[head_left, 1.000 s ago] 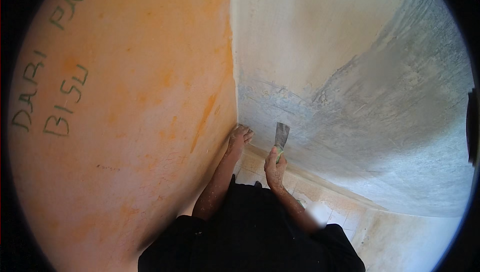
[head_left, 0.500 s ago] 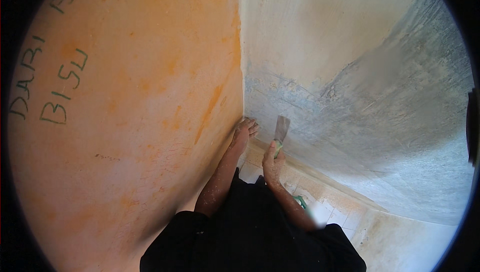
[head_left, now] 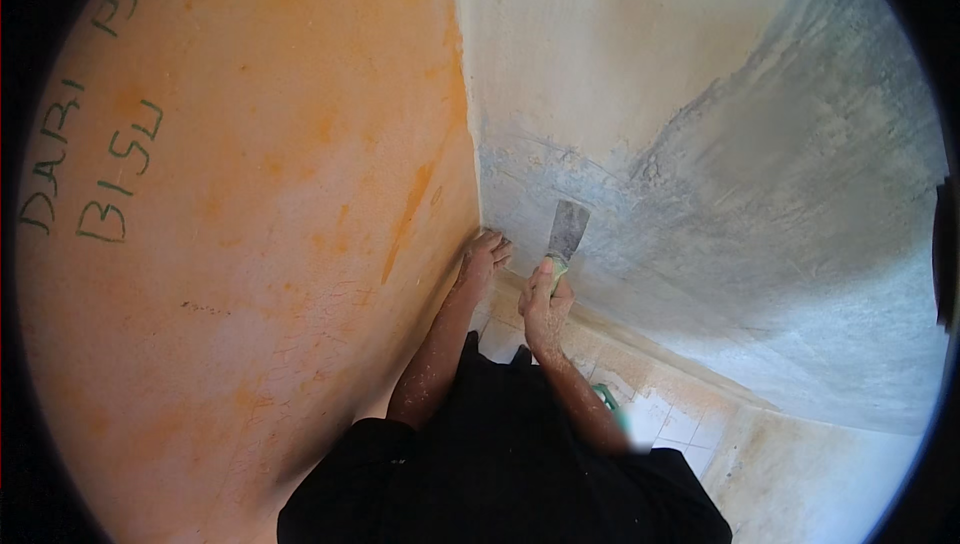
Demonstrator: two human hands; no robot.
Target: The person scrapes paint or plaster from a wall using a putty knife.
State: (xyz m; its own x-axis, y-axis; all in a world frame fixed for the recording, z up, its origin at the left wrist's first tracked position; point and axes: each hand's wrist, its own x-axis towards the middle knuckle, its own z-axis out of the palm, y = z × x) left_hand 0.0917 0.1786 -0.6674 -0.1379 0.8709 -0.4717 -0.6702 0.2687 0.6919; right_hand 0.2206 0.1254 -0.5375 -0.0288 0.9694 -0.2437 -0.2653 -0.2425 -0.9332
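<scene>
My right hand [head_left: 546,312] is closed round the pale green handle of a putty knife [head_left: 569,230]. Its flat, dull metal blade points up and lies over the grey, scraped part of the right wall [head_left: 720,204]. In the corner, where that wall meets the orange wall [head_left: 290,174], my left hand [head_left: 486,249] rests low with its fingers stretched against the surface. Nothing shows in that hand. Pale dust speckles both forearms.
Light floor tiles [head_left: 678,430] with debris lie below, along the foot of the right wall. A green thing [head_left: 606,396], partly hidden by my right forearm, is on the floor. Dark green handwriting marks the orange wall at far left.
The putty knife and my right hand have moved up along the wall, and the blade is tilted slightly more to the right. My left hand stays in the corner. The view has shifted slightly.
</scene>
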